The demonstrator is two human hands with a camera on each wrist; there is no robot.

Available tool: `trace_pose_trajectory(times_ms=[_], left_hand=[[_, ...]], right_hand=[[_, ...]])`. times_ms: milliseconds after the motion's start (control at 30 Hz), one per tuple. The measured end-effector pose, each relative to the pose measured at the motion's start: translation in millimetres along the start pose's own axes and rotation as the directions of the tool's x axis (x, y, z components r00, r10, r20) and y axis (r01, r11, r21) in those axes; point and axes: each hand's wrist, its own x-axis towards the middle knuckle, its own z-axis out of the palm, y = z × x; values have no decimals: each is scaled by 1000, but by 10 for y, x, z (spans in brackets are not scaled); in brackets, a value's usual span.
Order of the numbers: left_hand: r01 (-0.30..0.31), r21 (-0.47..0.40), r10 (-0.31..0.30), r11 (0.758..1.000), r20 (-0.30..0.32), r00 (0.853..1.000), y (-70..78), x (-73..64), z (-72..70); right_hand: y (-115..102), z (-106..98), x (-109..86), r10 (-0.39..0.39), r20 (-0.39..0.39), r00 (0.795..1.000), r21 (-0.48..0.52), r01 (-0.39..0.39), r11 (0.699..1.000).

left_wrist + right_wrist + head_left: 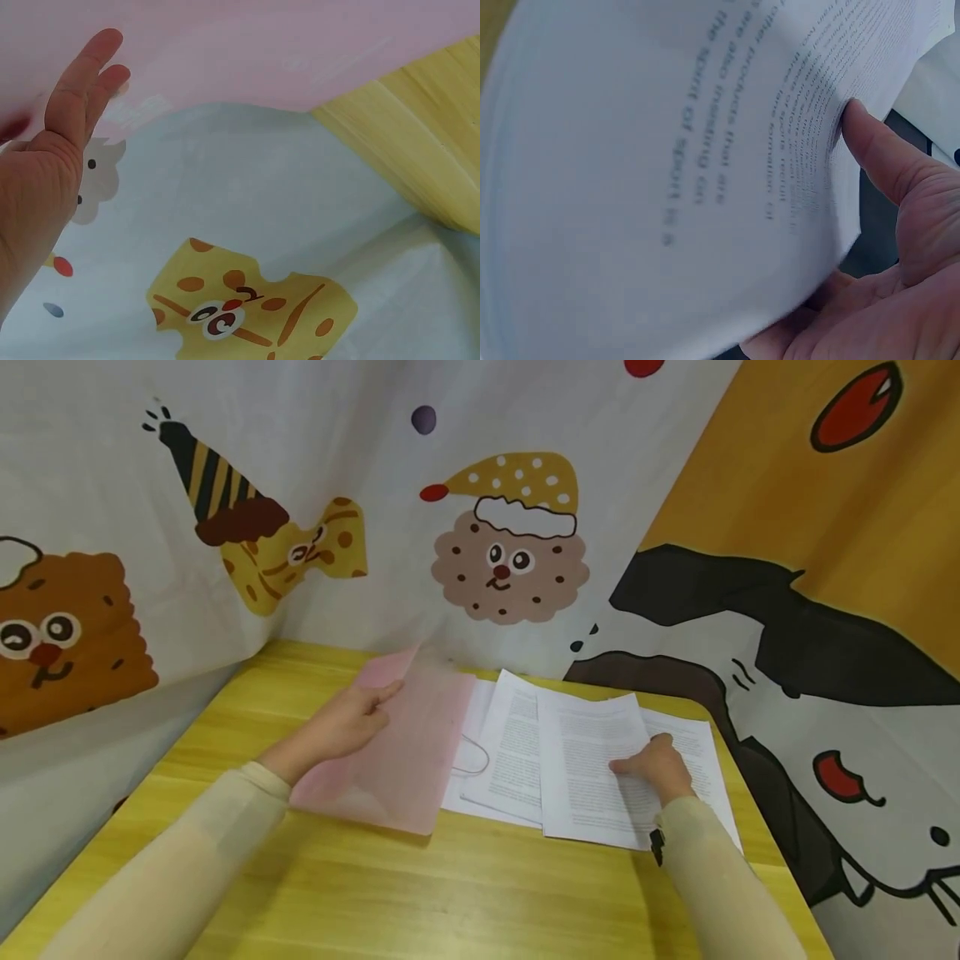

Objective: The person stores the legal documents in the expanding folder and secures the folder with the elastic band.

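Note:
A translucent pink folder (405,760) tilts up off the table on the left. My left hand (348,720) holds its cover near the outer edge. In the left wrist view, two extended fingers (75,94) lie along the pink cover (247,56); the thumb is hard to make out. A printed sheet (585,760) lies over other papers on the right. My right hand (658,768) grips its right side, thumb (877,146) on the printed face and fingers underneath. In the right wrist view, the paper (622,187) bows upward. Whether several sheets are held together I cannot tell.
More printed pages (513,747) lie between the folder and the held sheet, and another page (693,735) shows at the right. A thin wire-like loop (483,756) rests by the folder's edge. Cartoon-printed cloth (375,610) hangs behind the yellow wood-grain table (480,893).

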Motion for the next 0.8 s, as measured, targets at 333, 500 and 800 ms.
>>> trace_pose_trajectory(times_ms=[333,500,800], left_hand=[[-13,8,13,1000,-21,1000,-11,17,1],[-12,5,13,1000,-12,1000,-2,33,-15],[23,2,-23,1000,10,1000,-4,69,-17]], right_hand=[[214,-91,42,-124,11,992,151,121,981],[385,-185,2,-234,126,964,325,183,928],[505,-231,-136,-322,252,913,418,198,887]])
